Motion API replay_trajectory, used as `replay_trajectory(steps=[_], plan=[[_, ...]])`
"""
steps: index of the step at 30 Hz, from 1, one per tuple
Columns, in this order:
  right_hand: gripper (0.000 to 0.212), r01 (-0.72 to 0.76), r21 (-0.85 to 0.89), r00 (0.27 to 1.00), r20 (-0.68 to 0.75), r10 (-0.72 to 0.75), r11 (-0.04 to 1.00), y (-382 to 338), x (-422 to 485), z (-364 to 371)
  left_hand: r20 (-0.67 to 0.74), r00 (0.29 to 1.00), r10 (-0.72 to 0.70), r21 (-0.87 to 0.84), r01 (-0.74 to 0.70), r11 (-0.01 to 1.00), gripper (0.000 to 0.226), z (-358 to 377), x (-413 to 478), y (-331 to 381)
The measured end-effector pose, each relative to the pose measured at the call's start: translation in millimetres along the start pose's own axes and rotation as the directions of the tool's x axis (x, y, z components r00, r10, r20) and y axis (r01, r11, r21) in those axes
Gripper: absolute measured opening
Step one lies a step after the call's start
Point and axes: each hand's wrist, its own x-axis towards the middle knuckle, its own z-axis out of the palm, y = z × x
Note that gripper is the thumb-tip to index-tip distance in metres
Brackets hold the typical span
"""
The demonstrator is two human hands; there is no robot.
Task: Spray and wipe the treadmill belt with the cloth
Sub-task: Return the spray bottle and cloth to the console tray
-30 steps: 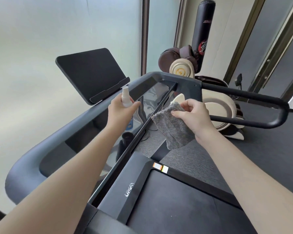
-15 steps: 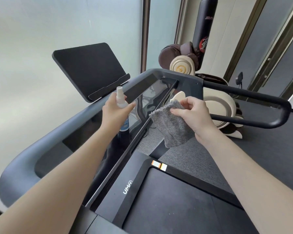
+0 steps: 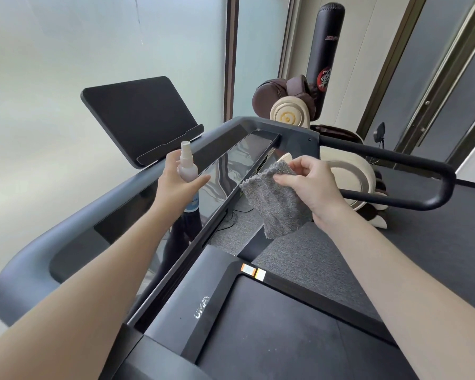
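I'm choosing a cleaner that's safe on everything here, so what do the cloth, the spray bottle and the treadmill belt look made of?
The cloth looks like grey microfibre or terry, with a fuzzy pile, and it hangs limp. The spray bottle seems to be white plastic, smooth and slightly glossy. The treadmill belt is black, probably rubbery, matte and finely textured.

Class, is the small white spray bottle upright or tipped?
Upright: the small white spray bottle stands nozzle-up between thumb and fingers of the left hand.
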Motion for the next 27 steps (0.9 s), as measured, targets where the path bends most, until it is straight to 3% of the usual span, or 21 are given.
replay_trajectory(steps=[3,5,8,10,13,16,19,21,23,27], plan=[[0.026,0.002,0.007,1.0,-0.006,-0.002,1.0,-1,-3,-6,-0.033,0.999,-0.016,-0.025,0.015,1.0,0.074,-4,-4,4],[0.024,0.003,0.012,1.0,-0.009,-0.002,1.0,-3,-5,-13,-0.134,0.991,0.008,0.001,-0.008,1.0,0.077,-8,-12,12],[0.018,0.025,0.033,0.999,-0.022,-0.024,0.999,-7,-6,-24,-0.343,0.931,0.126,0.087,-0.102,0.991,0.063,-14,-34,34],[0.016,0.05,0.062,0.998,-0.046,-0.047,0.997,-10,-8,-32,-0.401,0.892,0.209,0.079,-0.193,0.978,0.045,-9,-46,52],[0.014,0.09,0.101,0.994,-0.075,-0.082,0.991,-15,-10,-36,-0.259,0.95,0.175,-0.037,-0.191,0.981,0.025,17,-55,71],[0.013,0.114,0.136,0.99,-0.094,-0.102,0.984,-18,-15,-37,-0.036,0.999,0.003,-0.162,-0.008,0.987,0.041,56,-58,81],[0.014,0.136,0.2,0.987,-0.109,-0.116,0.97,-19,-19,-38,0.213,0.96,-0.183,-0.209,0.228,0.951,0.068,88,-62,89],[0.016,0.139,0.236,0.985,-0.132,-0.111,0.962,-14,-21,-40,0.335,0.894,-0.297,-0.315,0.404,0.859,0.073,101,-65,90],[0.018,0.129,0.243,0.982,-0.164,-0.09,0.961,-6,-22,-44,0.327,0.892,-0.313,-0.4,0.43,0.809,0.065,110,-68,84],[0.025,0.157,0.018,0.954,-0.26,-0.147,0.987,12,-29,-51,0.121,0.985,-0.126,-0.349,0.161,0.923,0.068,126,-77,79]])
